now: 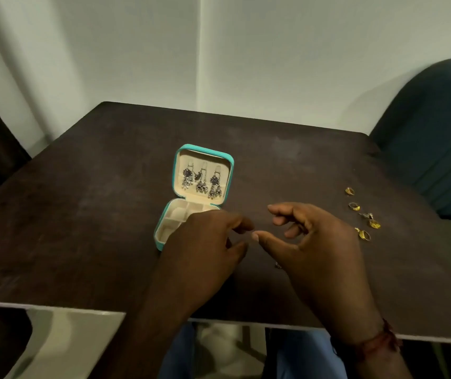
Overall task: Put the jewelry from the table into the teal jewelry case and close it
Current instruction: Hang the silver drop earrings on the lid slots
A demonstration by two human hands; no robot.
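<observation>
Surface: dark brown table [82, 214], scuffed; pale wall behind.
Room: teal chair [437, 138] at far right.
Case: teal jewelry case [176, 162] open mid-table, three dangly earrings [201, 183] hung in lid.
Loose pieces: gold rings [363, 214] near right edge; small piece [278, 265] beneath right hand.
Obstruction: left hand [205, 250] covers tray's near corner.
Fingers: left hand loosely curled, empty; right hand [314, 242] half-curled, fingers apart, holding nothing.

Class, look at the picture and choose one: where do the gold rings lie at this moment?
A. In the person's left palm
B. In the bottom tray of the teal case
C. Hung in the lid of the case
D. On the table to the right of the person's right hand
D: the gold rings lie in a loose line on the dark table, right of the right hand and outside the open teal case.
</observation>
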